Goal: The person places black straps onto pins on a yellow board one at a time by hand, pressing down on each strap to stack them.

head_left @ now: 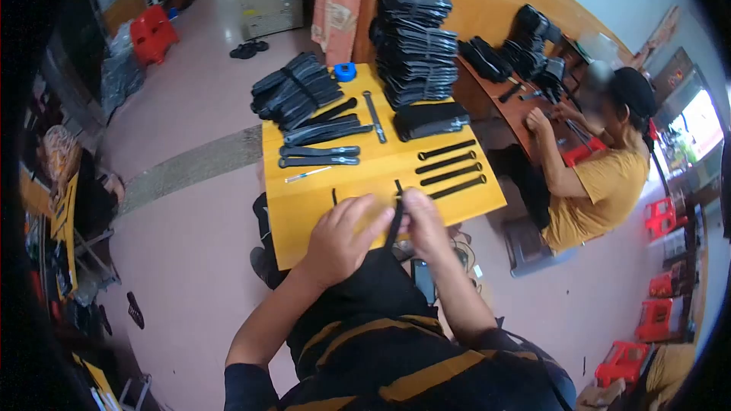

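Note:
My left hand [344,237] and my right hand [423,222] meet at the near edge of the yellow table [320,198]. Both pinch a narrow black strap [395,221] that runs down from between the fingers onto black fabric in my lap. The strap's upper end pokes up between my fingertips. Just beyond my right hand lie several black straps [451,169] in a row. Further left on the table rest flat black strap pieces [318,156] and a thin white pen-like tool [307,175].
A tall stack of black pieces [415,46] and a lower pile [295,91] stand at the table's far end, beside a blue tape roll [345,71]. A person in a yellow shirt [601,183] works at a brown table on the right. Red stools [659,217] stand around.

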### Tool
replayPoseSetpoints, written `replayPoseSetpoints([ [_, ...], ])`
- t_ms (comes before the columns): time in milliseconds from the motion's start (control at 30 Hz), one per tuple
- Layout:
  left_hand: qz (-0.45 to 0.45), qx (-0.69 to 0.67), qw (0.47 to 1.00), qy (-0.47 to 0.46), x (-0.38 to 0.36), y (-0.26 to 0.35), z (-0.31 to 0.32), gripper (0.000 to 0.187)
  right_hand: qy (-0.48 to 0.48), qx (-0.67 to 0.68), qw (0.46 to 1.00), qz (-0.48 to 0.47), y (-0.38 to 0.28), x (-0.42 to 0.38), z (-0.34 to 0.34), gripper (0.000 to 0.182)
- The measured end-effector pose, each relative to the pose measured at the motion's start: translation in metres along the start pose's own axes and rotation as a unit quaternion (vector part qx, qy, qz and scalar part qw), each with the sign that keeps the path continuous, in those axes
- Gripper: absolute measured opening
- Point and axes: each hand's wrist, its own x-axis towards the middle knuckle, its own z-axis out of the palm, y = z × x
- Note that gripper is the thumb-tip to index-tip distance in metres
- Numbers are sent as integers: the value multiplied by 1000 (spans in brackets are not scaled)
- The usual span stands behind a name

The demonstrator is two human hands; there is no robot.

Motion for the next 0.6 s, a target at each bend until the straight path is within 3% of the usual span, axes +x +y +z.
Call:
replayPoseSetpoints([
  [33,66,14,998,15,0,9,-1,38,-25,41,999,15,1,-4,17,27],
  [100,98,-2,995,26,-3,18,-2,33,-136,83,985,67,21,1,16,12],
  [133,118,-9,993,9,-6,17,-3,32,-165,137,975,65,35,3,25,17],
  [300,102,-32,993,-54,-16,12,-13,37,-149,201,953,172,54,-20,44,16],
  [367,74,-37,995,-51,-19,14,-16,41,-161,89,983,6,91,-39,38,16],
  [433,3,-72,992,-104,-25,17,-24,43,-175,-20,969,-172,120,-45,30,16],
  [467,-56,-102,982,-149,-28,14,-24,43,-273,-67,958,50,117,-32,16,19],
  [500,-67,-94,982,-147,-30,8,-26,43,-209,-71,955,197,111,-31,21,19],
  [567,-166,-124,954,-219,-33,-1,-28,35,-171,-144,924,311,72,-27,20,23],
  [600,-194,-129,946,-224,-36,-6,-32,28,-201,-145,939,237,61,-28,15,25],
])
